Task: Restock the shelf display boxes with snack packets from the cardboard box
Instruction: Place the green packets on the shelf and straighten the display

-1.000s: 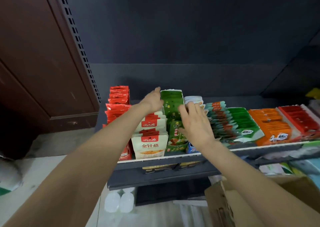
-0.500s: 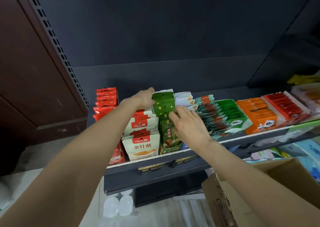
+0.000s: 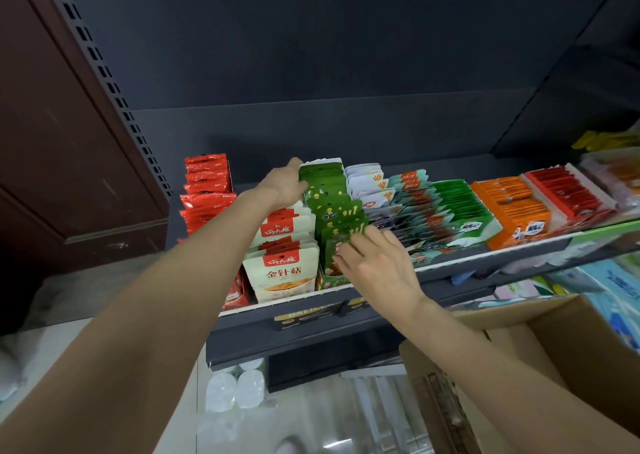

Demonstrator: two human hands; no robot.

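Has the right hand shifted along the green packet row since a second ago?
Yes. The right hand has slid toward the shelf's front edge; it now covers the front green packets instead of the middle ones.

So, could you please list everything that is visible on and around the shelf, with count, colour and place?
green packets: one row, green, in a display box on the shelf
white packets: one row, white with red labels, left of the green row
red packets: one row, red, far left
white-blue packets: one row, right of the green row
teal packets: one row, mid shelf
orange box: one, orange, right side
red box: one, red, far right
shelf: one, dark grey
cardboard box: one, brown, lower right
left hand: at the back of the green row
right hand: at the front of the green row
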